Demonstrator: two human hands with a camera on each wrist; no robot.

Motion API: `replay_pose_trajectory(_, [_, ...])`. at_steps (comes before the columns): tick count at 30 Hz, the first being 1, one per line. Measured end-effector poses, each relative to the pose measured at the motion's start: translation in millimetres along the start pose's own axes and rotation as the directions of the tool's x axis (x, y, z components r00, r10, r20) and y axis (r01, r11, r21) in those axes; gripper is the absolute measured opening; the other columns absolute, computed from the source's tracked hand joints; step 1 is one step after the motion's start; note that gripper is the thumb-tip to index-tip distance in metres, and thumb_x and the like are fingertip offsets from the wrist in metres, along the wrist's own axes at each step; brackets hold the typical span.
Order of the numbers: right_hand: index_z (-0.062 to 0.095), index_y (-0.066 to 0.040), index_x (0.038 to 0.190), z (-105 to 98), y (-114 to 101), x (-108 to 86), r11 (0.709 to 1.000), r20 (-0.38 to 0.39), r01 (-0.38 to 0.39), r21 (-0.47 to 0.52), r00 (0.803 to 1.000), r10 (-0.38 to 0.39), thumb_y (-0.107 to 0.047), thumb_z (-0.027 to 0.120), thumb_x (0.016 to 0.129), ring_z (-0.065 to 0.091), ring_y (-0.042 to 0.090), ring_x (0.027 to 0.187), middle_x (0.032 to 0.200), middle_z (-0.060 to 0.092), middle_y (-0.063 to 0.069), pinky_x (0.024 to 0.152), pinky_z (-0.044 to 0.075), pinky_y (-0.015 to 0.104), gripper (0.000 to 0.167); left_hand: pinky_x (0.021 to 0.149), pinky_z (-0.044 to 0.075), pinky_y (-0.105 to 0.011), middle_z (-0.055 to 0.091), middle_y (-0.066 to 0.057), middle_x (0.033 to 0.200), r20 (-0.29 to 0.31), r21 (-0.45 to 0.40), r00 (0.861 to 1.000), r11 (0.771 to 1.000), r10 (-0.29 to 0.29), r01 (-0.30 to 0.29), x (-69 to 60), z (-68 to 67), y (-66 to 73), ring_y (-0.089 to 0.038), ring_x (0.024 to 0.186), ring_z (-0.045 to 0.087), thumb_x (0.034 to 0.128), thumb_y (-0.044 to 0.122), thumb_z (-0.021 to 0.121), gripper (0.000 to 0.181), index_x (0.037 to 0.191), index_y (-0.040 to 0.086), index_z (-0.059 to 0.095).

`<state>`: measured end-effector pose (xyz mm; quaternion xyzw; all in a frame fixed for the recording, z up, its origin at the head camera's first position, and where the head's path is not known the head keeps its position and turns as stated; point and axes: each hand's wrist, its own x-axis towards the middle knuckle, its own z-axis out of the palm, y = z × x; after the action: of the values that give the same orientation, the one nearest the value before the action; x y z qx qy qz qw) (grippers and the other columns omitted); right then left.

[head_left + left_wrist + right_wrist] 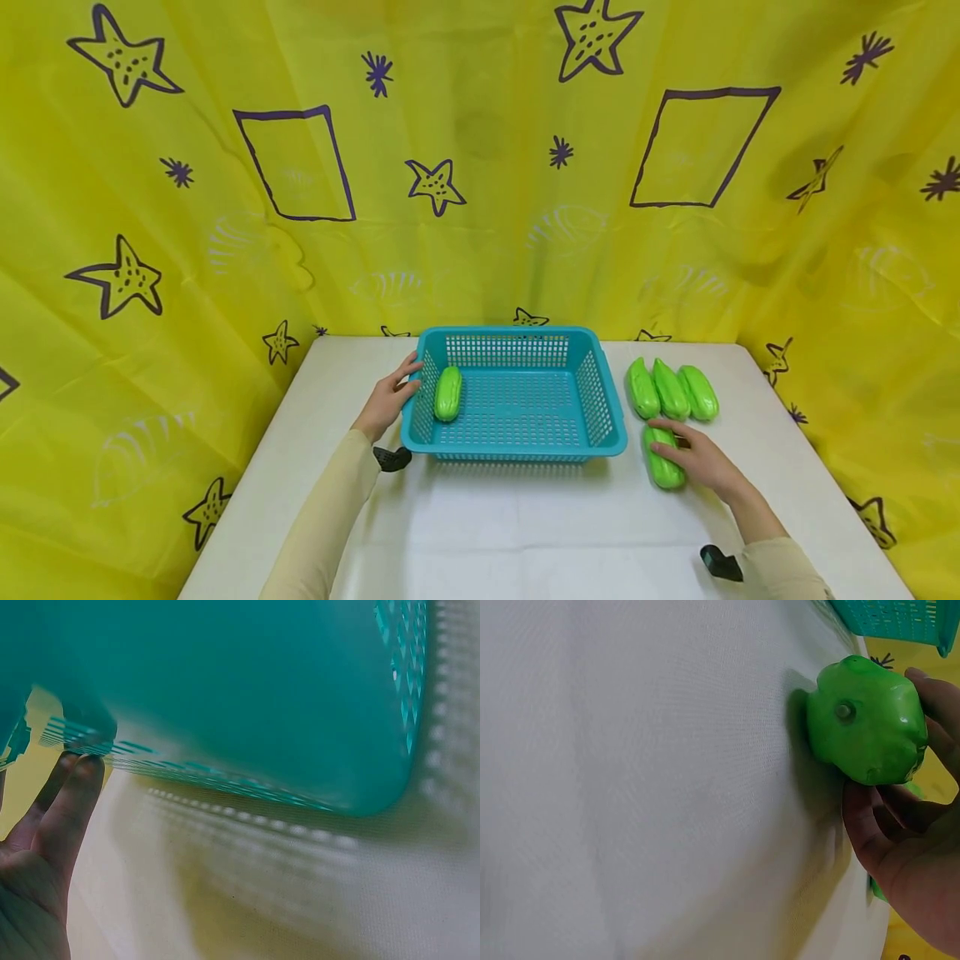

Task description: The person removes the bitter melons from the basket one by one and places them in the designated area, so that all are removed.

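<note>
A teal perforated plastic basket [510, 454] stands at the middle of the table. My left hand [386, 402] rests on its left rim; in the left wrist view its fingers [69, 806] reach up to the basket's side. One glossy green plastic vegetable [447, 394] lies inside the basket, along the left wall. Right of the basket, my right hand [701, 458] holds another green vegetable [663, 468] from its right side. In the right wrist view, thumb and fingers sit on opposite sides of this vegetable [870, 724], with its lobed, dimpled end facing the camera.
Three more green vegetables, a left one [642, 389], a middle one [671, 388] and a right one [699, 392], lie side by side behind the right hand. A white cloth covers the table [510, 533]. A yellow patterned curtain [480, 250] encloses the back and sides.
</note>
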<state>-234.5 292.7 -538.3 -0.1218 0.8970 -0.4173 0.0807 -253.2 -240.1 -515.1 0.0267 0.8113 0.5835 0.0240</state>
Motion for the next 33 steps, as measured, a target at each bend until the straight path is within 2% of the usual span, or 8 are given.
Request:
replay_pose_trajectory(9, [0.054,0.001,0.136,-1,-3,-1.7,1.000,0.020,-0.008,0.017,1.000,0.008,-0.028,0.065,0.095,0.044,0.051,0.124,0.138,0.047,0.032,0.099,0.037,0.065,0.051,0.115,0.027,-0.049,0.017,0.008,0.162,0.012,-0.017,1.000,1.000,0.005,-0.005,-1.0,-0.4,3.4,-0.030,0.148,0.016,0.1036,0.017,0.050,0.046,0.148,0.008,0.043])
replay_pose_trajectory(17, [0.052,-0.001,0.139,-7,-6,-5.9,1.000,0.013,-0.013,-0.009,1.000,0.013,-0.032,0.064,0.096,0.044,0.053,0.123,0.141,0.045,0.030,0.096,0.040,0.066,0.055,0.114,0.026,-0.051,0.013,0.000,0.163,0.048,-0.030,0.999,0.999,-0.012,0.014,-14.1,-2.0,31.9,-0.036,0.147,0.014,0.1038,0.012,0.047,0.048,0.149,0.000,0.038])
replay_pose_trajectory(20, [0.051,0.001,0.138,-12,-12,-8.1,0.998,-0.005,0.024,-0.053,1.000,-0.024,-0.031,0.064,0.095,0.046,0.054,0.120,0.140,0.046,0.030,0.091,0.042,0.066,0.055,0.114,0.026,-0.052,0.014,0.000,0.163,0.040,-0.038,0.999,0.999,0.001,0.001,-12.9,-2.0,30.0,-0.037,0.147,0.015,0.1036,0.012,0.048,0.047,0.149,0.000,0.038])
replay_pose_trajectory(24, [0.050,0.002,0.138,-20,-24,-8.2,0.995,-0.041,0.048,-0.084,0.998,-0.052,-0.030,0.064,0.096,0.045,0.053,0.120,0.139,0.047,0.029,0.088,0.043,0.067,0.055,0.114,0.028,-0.051,0.016,0.005,0.163,0.017,-0.029,1.000,1.000,0.012,-0.012,-6.1,-1.6,16.2,-0.036,0.147,0.018,0.1040,0.015,0.048,0.046,0.149,0.004,0.040])
replay_pose_trajectory(27, [0.047,0.001,0.141,-26,-31,-6.2,0.998,-0.066,0.032,-0.057,0.997,-0.035,-0.031,0.062,0.097,0.043,0.051,0.122,0.141,0.044,0.029,0.090,0.040,0.069,0.057,0.113,0.030,-0.050,0.017,0.008,0.162,0.006,-0.011,1.000,1.000,0.012,-0.012,-2.1,-1.5,5.9,-0.034,0.146,0.020,0.1039,0.019,0.049,0.046,0.148,0.008,0.042])
replay_pose_trajectory(30, [0.042,0.000,0.145,-29,-38,-4.2,1.000,-0.121,-0.013,0.023,0.992,0.015,-0.035,0.059,0.098,0.042,0.046,0.124,0.146,0.038,0.029,0.093,0.040,0.066,0.061,0.113,0.030,-0.049,0.018,0.009,0.162,0.005,-0.009,1.000,1.000,0.014,-0.014,-0.6,-1.1,0.8,-0.033,0.147,0.020,0.1036,0.021,0.050,0.047,0.148,0.010,0.043])
replay_pose_trajectory(33, [0.035,-0.002,0.150,-30,-45,-2.4,0.978,-0.198,-0.040,0.204,0.977,0.082,-0.037,0.057,0.099,0.048,0.023,0.121,0.150,0.031,0.027,0.096,0.047,0.043,0.066,0.114,0.030,-0.049,0.018,0.009,0.162,0.010,-0.013,1.000,1.000,0.020,-0.020,-0.4,-0.8,0.1,-0.032,0.147,0.020,0.1037,0.021,0.050,0.047,0.149,0.009,0.042])
